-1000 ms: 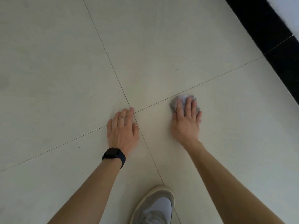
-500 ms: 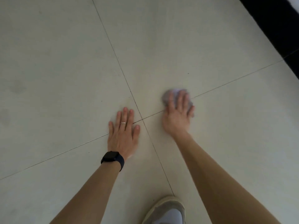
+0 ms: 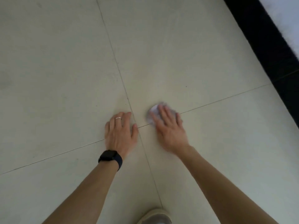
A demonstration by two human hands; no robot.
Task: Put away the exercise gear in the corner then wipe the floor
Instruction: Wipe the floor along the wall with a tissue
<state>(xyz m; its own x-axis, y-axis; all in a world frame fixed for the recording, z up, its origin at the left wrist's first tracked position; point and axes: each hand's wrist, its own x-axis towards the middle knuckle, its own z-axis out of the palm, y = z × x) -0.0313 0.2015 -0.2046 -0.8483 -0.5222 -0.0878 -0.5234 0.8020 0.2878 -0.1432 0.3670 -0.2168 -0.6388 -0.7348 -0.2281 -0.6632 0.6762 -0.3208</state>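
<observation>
Just left of the crossing of the tile joints (image 3: 138,127), I see the left hand (image 3: 120,133) flat on the floor (image 3: 64,78), fingers straight, holding nothing. It wears a black watch (image 3: 110,157). Just right of the crossing, the right hand (image 3: 169,130) presses with straight fingers on the small pale cloth (image 3: 152,114), which is blurred. I think the cloth can slip out from under the fingers, and the supporting palm can slide if the tile becomes wet. I can read no brand or writing; the watch face is dark.
</observation>
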